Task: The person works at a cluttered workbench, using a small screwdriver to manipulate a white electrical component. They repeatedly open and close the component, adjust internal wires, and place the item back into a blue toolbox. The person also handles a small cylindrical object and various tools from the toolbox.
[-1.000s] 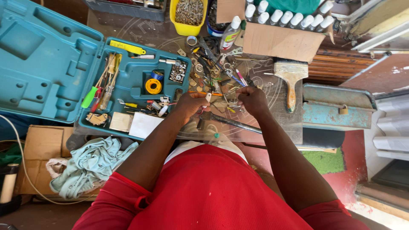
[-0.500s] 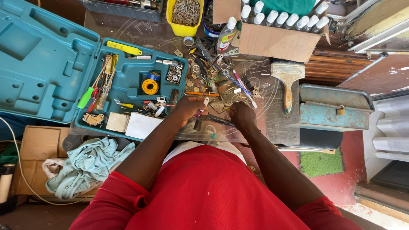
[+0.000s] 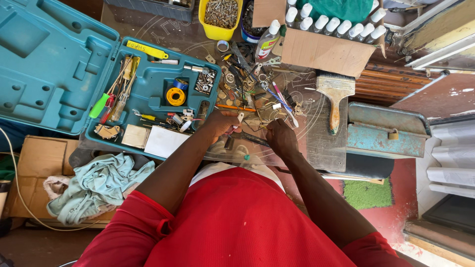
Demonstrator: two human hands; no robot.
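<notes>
My left hand (image 3: 221,123) is curled over the near edge of a cluttered workbench (image 3: 321,148), its fingers closed on a small pale-handled tool (image 3: 239,118). Just to its right, my right hand (image 3: 279,137) is closed with its back toward me; what it grips is hidden. Between the two hands lies a tangle of thin wires and small metal parts (image 3: 262,116). A dark rod-like tool (image 3: 252,140) lies under the hands at the bench edge.
An open teal tool case (image 3: 59,74) with screwdrivers and a yellow solder spool (image 3: 175,96) sits left. A paintbrush (image 3: 335,96), a cardboard box of white-capped bottles (image 3: 326,49), a yellow tub of screws (image 3: 220,17) and a blue metal box (image 3: 386,133) surround the bench. Rags (image 3: 96,188) lie lower left.
Both hands have drawn closer together and nearer to me, toward the bench's front edge. The view has shifted slightly.
</notes>
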